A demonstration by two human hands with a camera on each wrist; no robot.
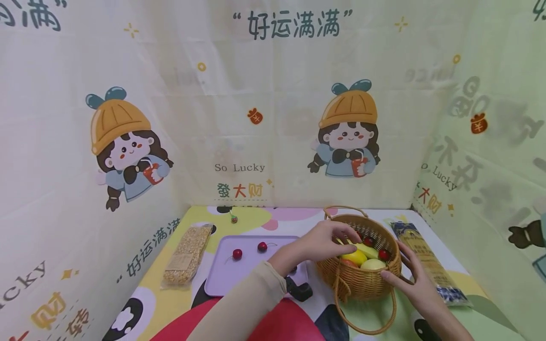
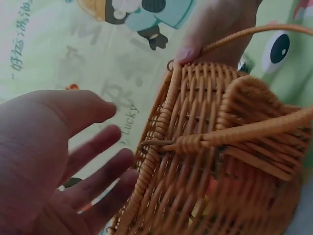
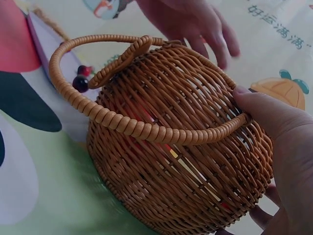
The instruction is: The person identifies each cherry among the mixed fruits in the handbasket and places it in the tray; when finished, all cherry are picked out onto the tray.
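Observation:
A brown wicker basket [image 1: 367,286] stands tilted on the patterned cloth, its handle hanging down at the front. Inside lie a yellow fruit [image 1: 355,257], a pale round fruit [image 1: 373,264] and small red fruits [image 1: 384,255]. My left hand [image 1: 332,240] hovers over the basket's opening; in the left wrist view its fingers [image 2: 100,147] are spread loosely beside the rim, with nothing seen in them. With the thumb on the rim and fingers along the outer side, my right hand [image 3: 293,142] holds the basket.
Left of the basket is a lilac tray [image 1: 217,279] with cherries [image 1: 237,254] on it, partly hidden by my left arm. A clear bag of kernels [image 1: 187,255] lies at the left, a blue and gold packet [image 1: 431,265] at the right. Printed cloth walls surround the table.

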